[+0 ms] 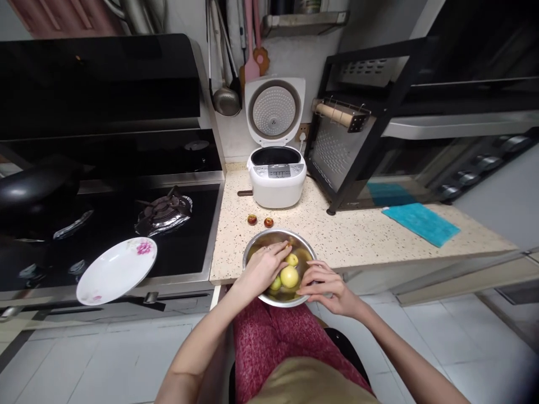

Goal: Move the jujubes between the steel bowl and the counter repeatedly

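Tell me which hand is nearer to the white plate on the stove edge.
Left. The left hand reaches into the steel bowl on its stove side, apart from the white plate. The right hand grips the bowl's far rim, farther off.

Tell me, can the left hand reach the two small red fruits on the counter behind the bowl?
Probably yes. The left hand is in the bowl, and the red fruits lie just beyond its rim with nothing between.

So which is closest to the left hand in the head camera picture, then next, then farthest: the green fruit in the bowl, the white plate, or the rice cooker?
From the left hand:
1. Green fruit, in the bowl beside the fingers.
2. Rice cooker, behind the bowl on the counter, lid open.
3. White plate, far left at the stove's edge.
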A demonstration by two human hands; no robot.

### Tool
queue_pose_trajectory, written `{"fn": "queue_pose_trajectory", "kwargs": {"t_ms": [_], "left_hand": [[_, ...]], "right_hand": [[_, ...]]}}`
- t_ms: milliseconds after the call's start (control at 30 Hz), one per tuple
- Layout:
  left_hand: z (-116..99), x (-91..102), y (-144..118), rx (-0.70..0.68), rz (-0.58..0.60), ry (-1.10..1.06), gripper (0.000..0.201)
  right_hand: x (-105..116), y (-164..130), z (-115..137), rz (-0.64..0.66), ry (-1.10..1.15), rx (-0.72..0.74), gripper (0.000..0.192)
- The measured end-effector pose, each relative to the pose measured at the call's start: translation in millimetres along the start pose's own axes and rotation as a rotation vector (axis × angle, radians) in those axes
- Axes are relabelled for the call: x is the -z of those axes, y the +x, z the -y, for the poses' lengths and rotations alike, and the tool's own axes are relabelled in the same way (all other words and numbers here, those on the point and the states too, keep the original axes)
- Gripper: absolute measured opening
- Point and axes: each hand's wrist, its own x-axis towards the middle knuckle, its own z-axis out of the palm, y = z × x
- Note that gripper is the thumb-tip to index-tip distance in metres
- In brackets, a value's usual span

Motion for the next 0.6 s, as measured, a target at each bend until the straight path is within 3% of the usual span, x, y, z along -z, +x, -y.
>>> {"fn": "queue_pose_trajectory", "kwargs": {"t_ms": [300,600], "left_hand": [[10,6.5,-9,0.043,-0.054,0.007,0.042],[11,7.6,-8,0.073,-0.036,0.036,0.040]], "right_hand": [[-2,-10,11,-0.003,-0.077,-0.143,0.019],[12,-2,3,0.052,-0.098,-0.131,0.025]]}}
